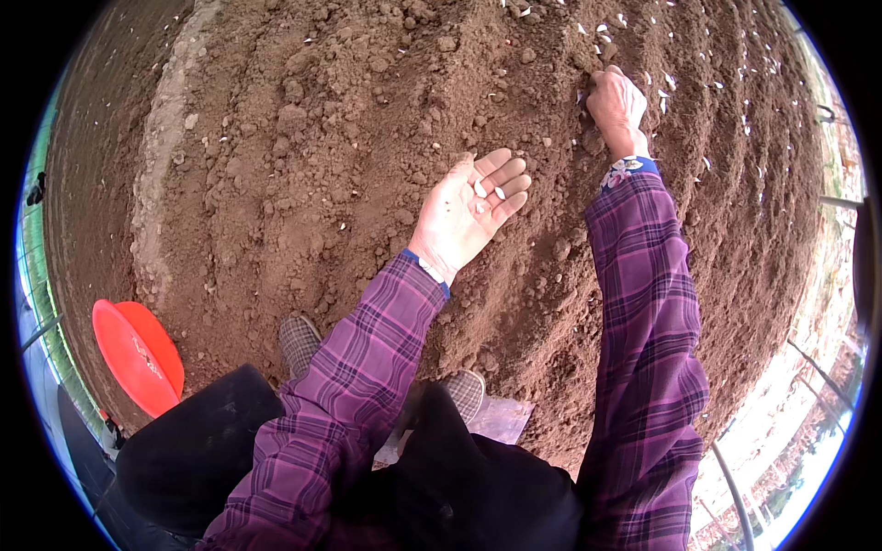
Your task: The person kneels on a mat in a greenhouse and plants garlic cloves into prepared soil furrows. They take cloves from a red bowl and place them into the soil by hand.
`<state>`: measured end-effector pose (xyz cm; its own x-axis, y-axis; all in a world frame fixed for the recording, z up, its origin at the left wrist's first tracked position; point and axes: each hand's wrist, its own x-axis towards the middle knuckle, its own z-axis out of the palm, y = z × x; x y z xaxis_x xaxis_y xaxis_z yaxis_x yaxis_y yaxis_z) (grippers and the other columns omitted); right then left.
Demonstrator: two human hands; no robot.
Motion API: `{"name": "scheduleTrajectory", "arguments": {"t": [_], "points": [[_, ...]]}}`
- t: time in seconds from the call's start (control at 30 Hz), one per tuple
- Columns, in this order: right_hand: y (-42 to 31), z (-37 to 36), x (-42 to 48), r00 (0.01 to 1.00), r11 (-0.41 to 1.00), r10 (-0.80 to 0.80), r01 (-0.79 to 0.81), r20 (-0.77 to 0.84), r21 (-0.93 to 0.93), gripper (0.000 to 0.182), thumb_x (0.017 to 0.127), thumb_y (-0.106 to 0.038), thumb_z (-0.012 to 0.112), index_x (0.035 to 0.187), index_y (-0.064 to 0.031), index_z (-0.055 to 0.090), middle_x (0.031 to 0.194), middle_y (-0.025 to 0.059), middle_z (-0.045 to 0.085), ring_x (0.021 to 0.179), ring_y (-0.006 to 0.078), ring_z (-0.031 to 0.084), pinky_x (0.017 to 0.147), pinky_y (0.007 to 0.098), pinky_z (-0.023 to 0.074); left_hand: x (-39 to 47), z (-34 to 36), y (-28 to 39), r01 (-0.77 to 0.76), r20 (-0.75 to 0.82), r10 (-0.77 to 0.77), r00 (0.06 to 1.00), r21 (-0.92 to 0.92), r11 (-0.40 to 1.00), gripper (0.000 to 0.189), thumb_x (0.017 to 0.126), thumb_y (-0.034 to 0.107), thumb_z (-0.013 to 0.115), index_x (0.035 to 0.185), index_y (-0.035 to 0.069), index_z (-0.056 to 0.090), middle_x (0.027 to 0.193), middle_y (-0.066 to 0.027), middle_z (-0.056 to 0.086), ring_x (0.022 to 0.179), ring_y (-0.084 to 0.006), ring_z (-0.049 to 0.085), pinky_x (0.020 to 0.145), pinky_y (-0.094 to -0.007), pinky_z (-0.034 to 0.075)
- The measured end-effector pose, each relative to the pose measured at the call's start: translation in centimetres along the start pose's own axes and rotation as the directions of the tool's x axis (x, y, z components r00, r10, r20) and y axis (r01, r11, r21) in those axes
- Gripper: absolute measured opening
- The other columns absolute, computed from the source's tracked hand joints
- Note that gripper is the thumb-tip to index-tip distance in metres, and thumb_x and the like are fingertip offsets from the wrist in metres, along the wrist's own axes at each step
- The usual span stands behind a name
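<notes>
My left hand [472, 210] is palm up above the tilled soil, fingers loosely extended, with several small white cloves or seeds [480, 189] lying on the palm and fingers. To the upper right, my right hand [615, 103] reaches down to the soil in a furrow, its fingers curled; the fingertips are hidden, so whether they pinch anything does not show. Similar white pieces [663, 103] lie on the ground just right of that hand, and more are scattered in rows farther right.
A red plastic basin [138, 358] stands tilted at the lower left by my knee. My checkered shoes [466, 394] rest on the soil, beside a pale flat sheet [503, 419]. Clods and ridges [296, 117] cover the ground. Poles [734, 496] stand at the right edge.
</notes>
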<state>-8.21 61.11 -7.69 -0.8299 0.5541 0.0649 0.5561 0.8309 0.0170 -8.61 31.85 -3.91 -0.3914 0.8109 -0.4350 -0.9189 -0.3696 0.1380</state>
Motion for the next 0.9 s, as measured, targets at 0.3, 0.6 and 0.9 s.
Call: {"name": "scheduleTrajectory", "arguments": {"t": [0.3,0.6,0.9], "points": [[-3.6,-5.9,-7.9,0.979,0.828,-0.020,0.130,-0.203,0.546,0.006,0.083,-0.018,0.069,0.085,-0.0130,0.072,0.076,0.0019,0.063,0.061,0.0084,0.055,0.053,0.0226,0.0484,0.6,1.1,0.5,0.022,0.066,-0.025,0.997,0.050,0.998,0.065,0.099,0.050,0.027,0.137,-0.002,0.035,0.138,-0.0188,0.044,0.129,-0.0322,0.041,0.109,-0.0431,0.033],[-7.6,-9.5,-13.5,0.924,0.509,-0.242,-0.139,0.297,0.849,0.015,0.074,-0.012,0.066,0.086,-0.0058,0.072,0.071,0.0097,0.064,0.062,0.0207,0.063,0.060,0.0326,0.0508,1.6,1.2,-2.3,0.072,0.100,-0.082,0.992,0.095,0.993,0.063,0.100,0.048,0.026,0.135,-0.004,0.036,0.134,-0.0162,0.045,0.129,-0.0270,0.039,0.111,-0.0403,0.030],[3.0,-3.1,0.2,0.938,0.666,0.320,-0.323,0.134,0.673,0.015,0.077,-0.008,0.061,0.088,-0.0061,0.070,0.077,0.0085,0.070,0.065,0.0156,0.066,0.066,0.0297,0.0538,0.3,-0.2,-2.2,0.080,-0.019,-0.080,0.997,0.027,0.996,0.057,0.100,0.044,0.030,0.131,-0.002,0.043,0.127,-0.0177,0.053,0.118,-0.0292,0.051,0.105,-0.0410,0.039]]}}
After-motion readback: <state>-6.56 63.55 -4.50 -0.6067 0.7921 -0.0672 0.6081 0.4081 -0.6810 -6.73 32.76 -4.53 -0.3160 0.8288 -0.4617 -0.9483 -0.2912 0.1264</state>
